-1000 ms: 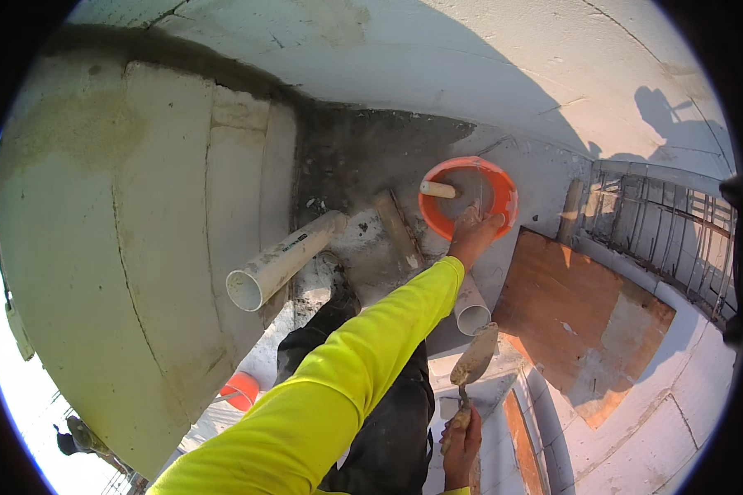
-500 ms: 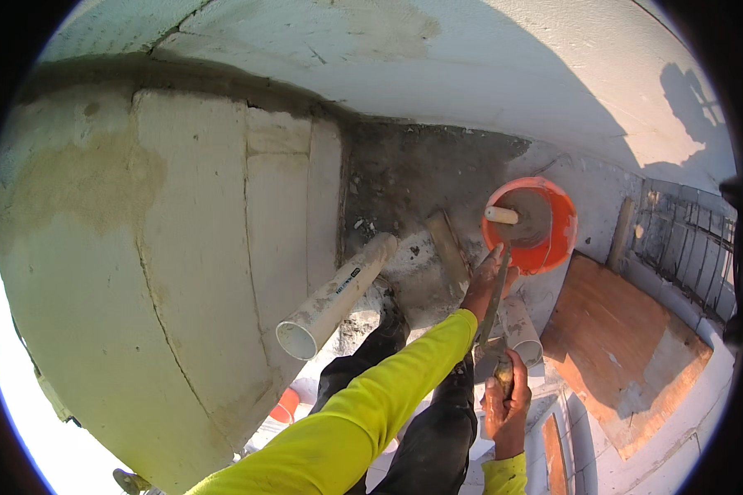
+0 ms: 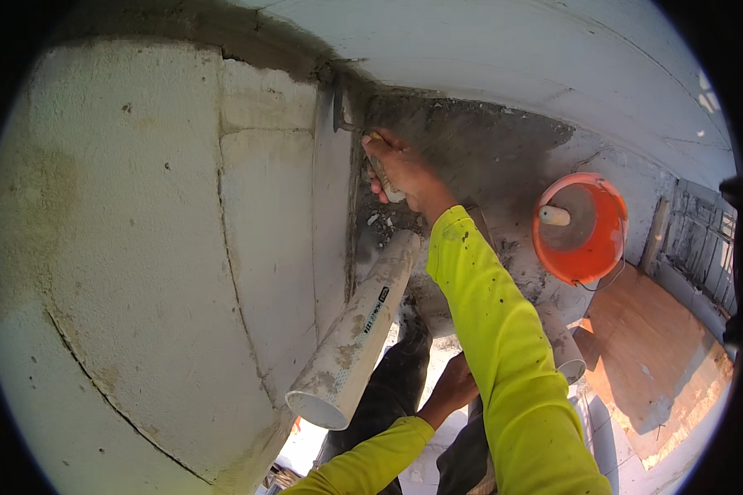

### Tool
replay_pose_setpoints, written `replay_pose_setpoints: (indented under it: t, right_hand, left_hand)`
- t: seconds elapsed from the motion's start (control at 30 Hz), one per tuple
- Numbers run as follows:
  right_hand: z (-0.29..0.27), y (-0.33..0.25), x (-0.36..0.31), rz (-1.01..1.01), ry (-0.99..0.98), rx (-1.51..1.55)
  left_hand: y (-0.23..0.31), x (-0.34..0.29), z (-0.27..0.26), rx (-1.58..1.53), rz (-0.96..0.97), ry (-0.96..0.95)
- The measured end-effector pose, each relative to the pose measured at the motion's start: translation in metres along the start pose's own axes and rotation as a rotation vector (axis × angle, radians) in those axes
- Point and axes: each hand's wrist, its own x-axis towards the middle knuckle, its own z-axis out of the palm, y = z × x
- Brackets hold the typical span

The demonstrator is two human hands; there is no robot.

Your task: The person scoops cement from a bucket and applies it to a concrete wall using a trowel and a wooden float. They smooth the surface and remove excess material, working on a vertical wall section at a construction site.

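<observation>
My right hand point(image 3: 404, 169) is wrapped round the pale, worn handle of a trowel point(image 3: 390, 186). Its dark metal blade point(image 3: 338, 111) stands against the inner corner where the left block wall point(image 3: 264, 165) meets the back wall. Grey wet mortar point(image 3: 454, 132) coats the surface beside that hand. Low between my legs is my left hand point(image 3: 454, 384), its fingers hidden by my right sleeve and knee, so its grip cannot be made out. An orange bucket point(image 3: 582, 268) of grey mortar stands to the right, with a white cylindrical piece point(image 3: 555, 216) in it.
A mortar-stained white pipe point(image 3: 359, 330) slants out in front of my legs. Right of my right arm lies another pipe point(image 3: 563, 346). Beyond it is a brown plywood sheet point(image 3: 660, 355). Metal mesh point(image 3: 706, 235) lines the far right, beside a wooden strip point(image 3: 656, 235).
My right hand has carried the trowel from low on the right up to the corner. The left hand has drawn back from the bucket to between my legs. The view has shifted.
</observation>
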Motion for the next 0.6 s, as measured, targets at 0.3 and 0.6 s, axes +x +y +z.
replay_pose_setpoints:
  t: [0.3,0.6]
  right_hand:
    - [0.041,-0.026,-0.033,-0.146,-0.067,-0.276]
    - [-0.003,0.037,-0.052,-0.275,0.064,-0.468]
  left_hand:
    - [0.017,0.001,-0.004,-0.157,0.016,0.019]
    - [-0.003,0.006,0.014,0.136,0.021,-0.088]
